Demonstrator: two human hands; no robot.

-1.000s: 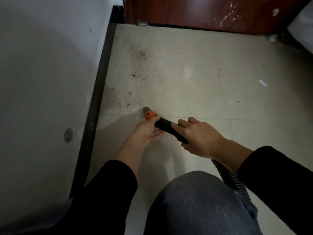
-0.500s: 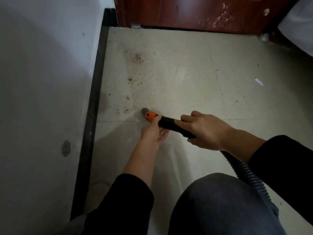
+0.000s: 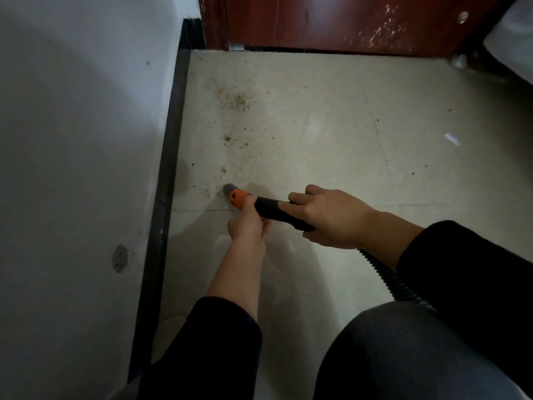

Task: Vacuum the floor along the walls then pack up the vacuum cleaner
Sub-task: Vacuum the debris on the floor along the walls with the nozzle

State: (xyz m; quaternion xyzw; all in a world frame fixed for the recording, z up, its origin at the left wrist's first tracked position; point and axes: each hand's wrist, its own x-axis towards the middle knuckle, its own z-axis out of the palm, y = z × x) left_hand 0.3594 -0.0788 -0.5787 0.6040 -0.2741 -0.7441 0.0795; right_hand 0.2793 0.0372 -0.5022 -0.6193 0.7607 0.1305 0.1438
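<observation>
Low by the left wall (image 3: 72, 140), near the black skirting (image 3: 170, 174): vacuum tube (image 3: 274, 210) lies at a shallow angle over the tiled floor (image 3: 331, 134), grey nozzle (image 3: 230, 189) at the floor, pointing toward the skirting but apart from it. Orange collar (image 3: 238, 198) sits just behind the nozzle. Left hand (image 3: 249, 223) grips the tube right behind the collar, thumb on top, fingers curled under. Right hand (image 3: 328, 217) is wrapped round the tube further back, fingers closed over it. Ribbed hose (image 3: 386, 277) runs from under the right hand back past the knee (image 3: 403, 356). Brown crumbs (image 3: 238, 102) are scattered ahead of the nozzle, densest toward the red-brown door (image 3: 346, 21); a few specks lie right at the nozzle. White scrap (image 3: 451, 139) lies well off to the right. Round fitting (image 3: 119, 258) sits low on the wall.
</observation>
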